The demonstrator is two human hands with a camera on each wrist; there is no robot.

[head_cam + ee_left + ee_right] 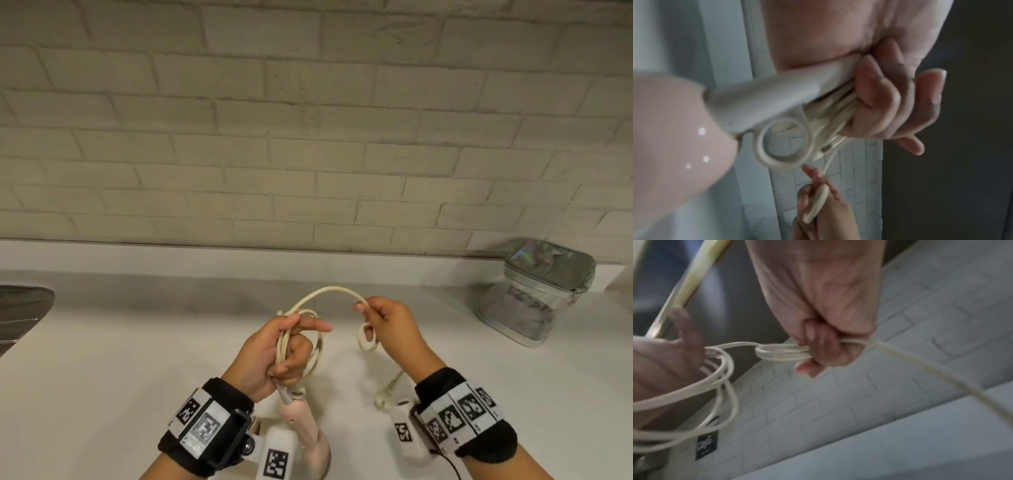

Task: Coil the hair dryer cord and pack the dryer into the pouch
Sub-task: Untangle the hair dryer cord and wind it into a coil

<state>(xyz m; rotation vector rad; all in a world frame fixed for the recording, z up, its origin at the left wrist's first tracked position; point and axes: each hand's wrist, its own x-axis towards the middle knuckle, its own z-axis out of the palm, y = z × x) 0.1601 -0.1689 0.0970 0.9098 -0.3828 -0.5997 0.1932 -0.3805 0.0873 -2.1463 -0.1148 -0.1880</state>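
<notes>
The pink hair dryer (301, 421) hangs below my left hand (284, 349), over the white counter (120, 359). My left hand grips several loops of the cream cord (329, 291) together with the handle's end (777, 97). From there the cord arches over to my right hand (383, 325), which pinches it with a small loop (366, 337) hanging under the fingers. The cord's tail and plug (385, 394) dangle below my right wrist. The silver pouch (537, 291) stands at the back right of the counter, away from both hands.
A white brick wall (308, 120) rises behind the counter. A dark sink edge (20, 308) shows at the far left. Bands with printed markers wrap both wrists.
</notes>
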